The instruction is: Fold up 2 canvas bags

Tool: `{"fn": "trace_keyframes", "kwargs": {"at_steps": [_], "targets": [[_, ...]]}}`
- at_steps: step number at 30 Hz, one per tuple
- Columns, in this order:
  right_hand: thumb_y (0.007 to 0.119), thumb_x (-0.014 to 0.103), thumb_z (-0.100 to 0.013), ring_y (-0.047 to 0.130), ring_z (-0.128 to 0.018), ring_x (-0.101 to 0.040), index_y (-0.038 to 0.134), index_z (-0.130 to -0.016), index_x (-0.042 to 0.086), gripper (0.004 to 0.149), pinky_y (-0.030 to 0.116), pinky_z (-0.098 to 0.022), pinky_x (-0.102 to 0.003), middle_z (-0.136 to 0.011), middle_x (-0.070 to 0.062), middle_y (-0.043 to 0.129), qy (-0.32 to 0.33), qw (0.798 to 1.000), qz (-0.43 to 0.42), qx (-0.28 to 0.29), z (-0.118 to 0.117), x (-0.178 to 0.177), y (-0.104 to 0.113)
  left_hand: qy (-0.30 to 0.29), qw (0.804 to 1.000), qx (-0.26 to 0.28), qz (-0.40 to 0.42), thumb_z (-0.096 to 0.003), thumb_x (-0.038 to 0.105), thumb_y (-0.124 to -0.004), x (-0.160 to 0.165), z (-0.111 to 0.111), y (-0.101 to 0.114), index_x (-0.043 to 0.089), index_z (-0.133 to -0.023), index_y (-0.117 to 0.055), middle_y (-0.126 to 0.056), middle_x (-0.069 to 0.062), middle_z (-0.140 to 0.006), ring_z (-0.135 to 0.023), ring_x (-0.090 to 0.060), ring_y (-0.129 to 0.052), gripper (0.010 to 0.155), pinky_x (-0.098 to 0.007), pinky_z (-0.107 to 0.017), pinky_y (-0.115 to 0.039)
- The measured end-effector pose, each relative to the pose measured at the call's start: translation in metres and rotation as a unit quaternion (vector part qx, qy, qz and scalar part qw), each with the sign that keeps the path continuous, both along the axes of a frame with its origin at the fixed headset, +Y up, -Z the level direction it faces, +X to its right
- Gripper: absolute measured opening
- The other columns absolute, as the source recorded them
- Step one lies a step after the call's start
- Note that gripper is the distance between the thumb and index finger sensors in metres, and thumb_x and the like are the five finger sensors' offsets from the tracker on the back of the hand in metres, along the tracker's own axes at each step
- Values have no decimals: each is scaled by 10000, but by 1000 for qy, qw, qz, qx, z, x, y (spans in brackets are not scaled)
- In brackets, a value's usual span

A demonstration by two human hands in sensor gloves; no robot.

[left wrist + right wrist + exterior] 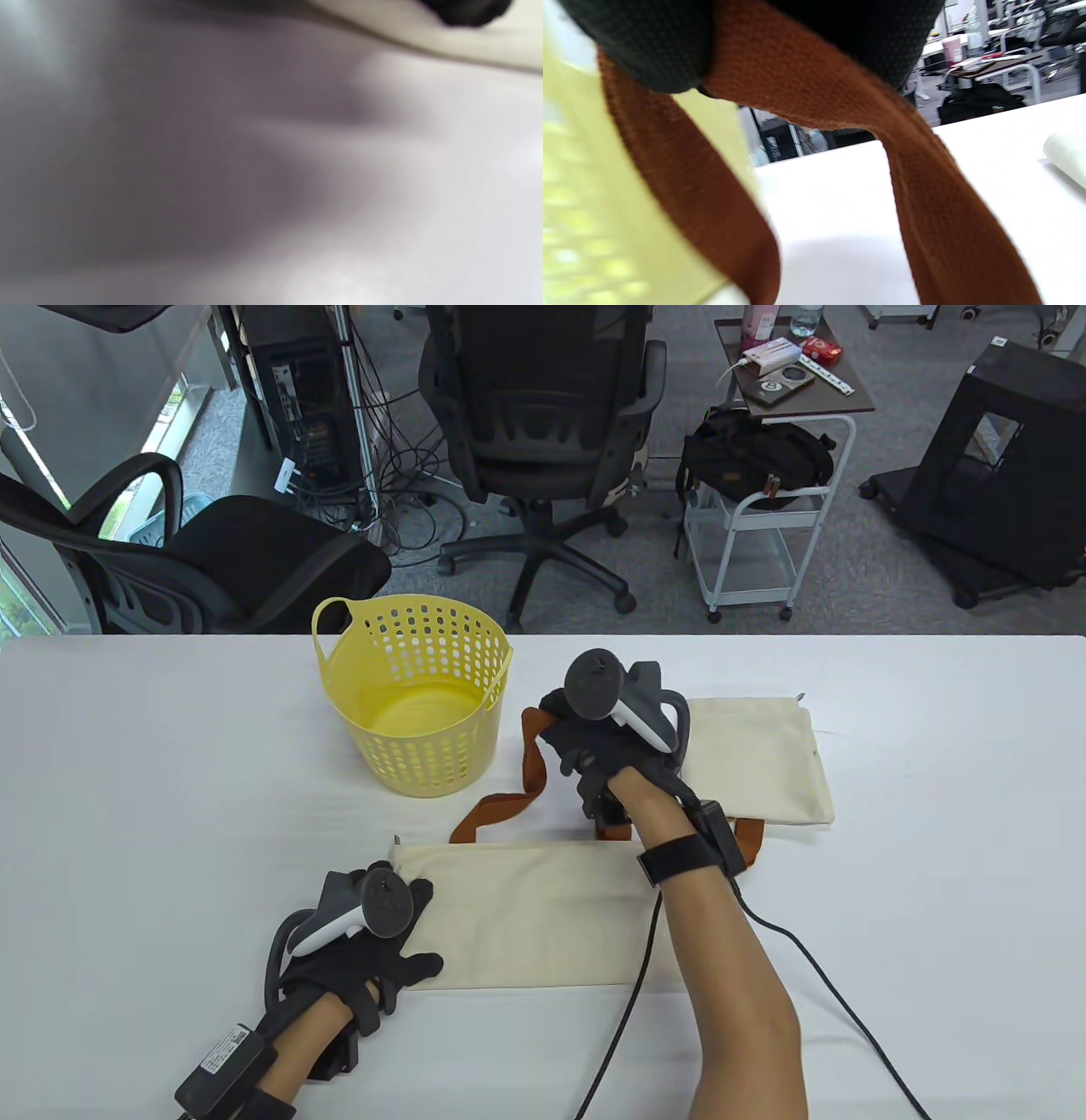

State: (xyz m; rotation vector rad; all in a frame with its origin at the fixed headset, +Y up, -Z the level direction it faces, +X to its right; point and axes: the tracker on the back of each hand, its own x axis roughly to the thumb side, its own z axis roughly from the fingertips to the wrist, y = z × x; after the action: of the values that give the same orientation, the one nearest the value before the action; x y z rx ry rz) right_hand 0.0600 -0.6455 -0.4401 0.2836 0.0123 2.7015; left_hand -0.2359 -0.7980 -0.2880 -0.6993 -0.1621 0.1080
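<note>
A cream canvas bag [526,912] lies flat near the front of the white table [127,780]. My left hand [373,937] rests flat on its left end, fingers spread; the left wrist view is a blur with a strip of the bag [428,36]. My right hand [585,746] grips the bag's brown strap [533,746] and holds it raised above the table, next to the basket. The right wrist view shows the strap [806,84] looped under my gloved fingers [645,46]. A second cream bag [755,759] lies folded at the right behind my right hand.
A yellow perforated basket [416,700] stands on the table just left of my right hand; it fills the left of the right wrist view [594,203]. A black cable [814,959] trails from my right wrist across the table. Office chairs and a cart stand beyond the far edge.
</note>
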Motion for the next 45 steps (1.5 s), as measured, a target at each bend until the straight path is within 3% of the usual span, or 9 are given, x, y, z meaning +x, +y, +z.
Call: {"fn": "trace_keyframes", "kwargs": {"at_steps": [9, 14, 19, 29, 32, 35, 37, 41, 45], "targets": [[898, 357, -418, 966, -754, -259, 866, -815, 288, 405, 837, -550, -437, -897, -17, 896, 139, 987, -75, 19, 122, 11, 21, 1, 1000, 4, -1, -370, 631, -692, 0, 1, 0, 442, -1023, -129, 134, -75, -1057, -1039, -400, 76, 883, -602, -760, -64], [907, 340, -416, 944, -790, -255, 866, -815, 302, 403, 819, -577, -445, -913, 3, 887, 210, 977, -30, 19, 178, 7, -1, 5, 1000, 5, -4, -368, 631, -693, 0, 1, 0, 445, -1022, -134, 126, -72, -1061, -1046, -393, 67, 881, -598, -765, -70], [907, 337, -415, 929, -811, -250, 866, -814, 308, 403, 807, -594, -449, -920, 13, 882, 247, 967, 54, 23, 213, 1, -38, 5, 1000, 6, -7, -366, 634, -688, 1, 2, 1, 446, -1022, -132, 120, -74, -1064, -1049, -392, 62, 880, -600, -767, -74], [907, 358, -406, 868, -870, -272, 812, -874, 291, 482, 769, -632, -464, -978, -11, 815, 289, 934, 206, 40, 237, -14, -101, 6, 1000, 10, -8, -365, 635, -691, 1, 2, 1, 444, -1024, -143, 99, -85, -1076, -1055, -395, 48, 879, -602, -770, -85], [907, 406, -390, 808, -926, -295, 750, -934, 274, 582, 736, -664, -486, -1032, -34, 748, 308, 924, 222, 38, 243, -14, -98, 6, 1000, 11, -9, -365, 634, -692, 1, 2, 1, 441, -1026, -142, 97, -89, -1077, -1055, -398, 46, 881, -604, -771, -86], [892, 469, -381, 758, -962, -312, 690, -978, 274, 659, 712, -681, -501, -1066, -45, 698, 304, 934, 181, 44, 245, -3, -83, 5, 1000, 11, -9, -366, 634, -691, 1, 2, 1, 441, -1026, -142, 94, -88, -1077, -1055, -396, 46, 880, -604, -771, -86], [842, 524, -397, 743, -969, -327, 673, -992, 276, 667, 703, -683, -510, -1077, -50, 685, 260, 953, 144, 59, 241, 12, -69, 5, 1000, 11, -9, -366, 634, -692, 1, 2, 1, 440, -1026, -142, 92, -88, -1077, -1056, -396, 43, 880, -604, -771, -87], [774, 471, -451, 727, -972, -351, 695, -986, 271, 578, 679, -688, -532, -1079, -70, 683, 117, 984, 100, 94, 226, 45, -58, 6, 1000, 12, -10, -368, 632, -695, 1, 2, 1, 438, -1028, -146, 86, -90, -1080, -1058, -398, 38, 880, -607, -772, -93], [761, 436, -470, 678, -997, -377, 686, -995, 273, 554, 645, -705, -555, -1100, -71, 650, 6, 986, 145, 82, 205, 76, -69, 6, 1000, 14, -9, -368, 630, -698, 1, 2, 1, 435, -1029, -151, 80, -94, -1083, -1059, -402, 32, 880, -609, -773, -97]]}}
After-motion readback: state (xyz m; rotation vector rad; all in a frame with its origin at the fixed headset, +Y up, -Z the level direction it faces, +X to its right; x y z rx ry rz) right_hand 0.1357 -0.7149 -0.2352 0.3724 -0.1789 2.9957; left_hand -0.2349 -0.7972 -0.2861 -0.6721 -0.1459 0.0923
